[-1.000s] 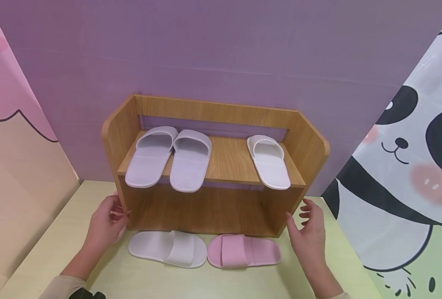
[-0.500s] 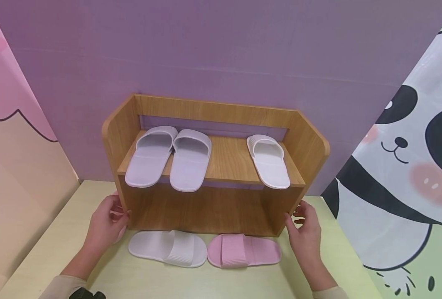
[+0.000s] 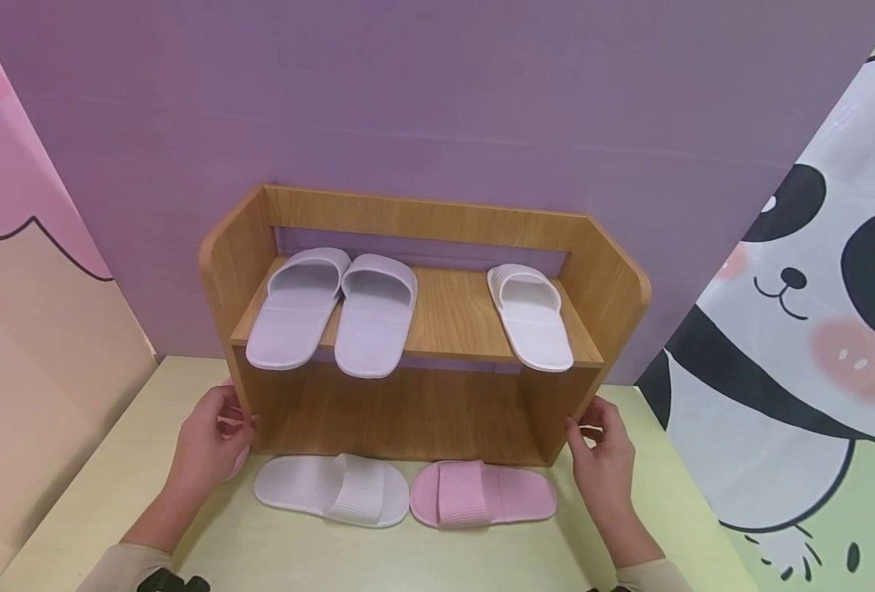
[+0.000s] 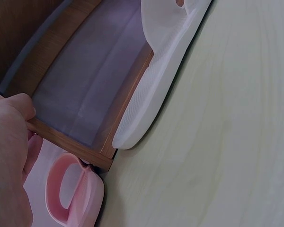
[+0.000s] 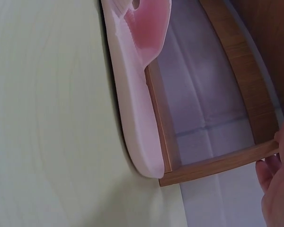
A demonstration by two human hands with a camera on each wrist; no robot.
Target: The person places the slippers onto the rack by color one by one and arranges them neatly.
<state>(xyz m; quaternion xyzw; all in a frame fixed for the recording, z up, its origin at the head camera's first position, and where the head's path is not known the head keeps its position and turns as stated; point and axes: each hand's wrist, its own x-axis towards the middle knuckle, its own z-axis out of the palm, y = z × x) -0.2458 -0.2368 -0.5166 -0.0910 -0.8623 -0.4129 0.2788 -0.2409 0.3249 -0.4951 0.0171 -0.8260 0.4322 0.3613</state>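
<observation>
A wooden two-tier shoe rack (image 3: 437, 349) stands against the purple wall. My left hand (image 3: 211, 434) pinches the front edge of its left side panel, thumb inside and fingers outside. On the opposite panel, my right hand (image 3: 606, 450) grips the front edge the same way. Two pale lilac slippers (image 3: 375, 329) sit side by side on the upper shelf's left, and one white slipper (image 3: 534, 325) is at its right. In front of the rack, a white slipper (image 3: 297, 483) and a pink slipper (image 3: 519, 496) lie sideways, end to end.
Another pink slipper (image 4: 87, 194) lies outside the rack's left panel, mostly hidden by my left hand in the head view. The rack stands on a pale wooden table (image 3: 378, 563). Cartoon-printed panels (image 3: 807, 329) flank the table on both sides.
My right hand has moved slightly left and in, from just beside the right panel to gripping its edge. The left hand keeps its hold, and the rack and slippers stay put.
</observation>
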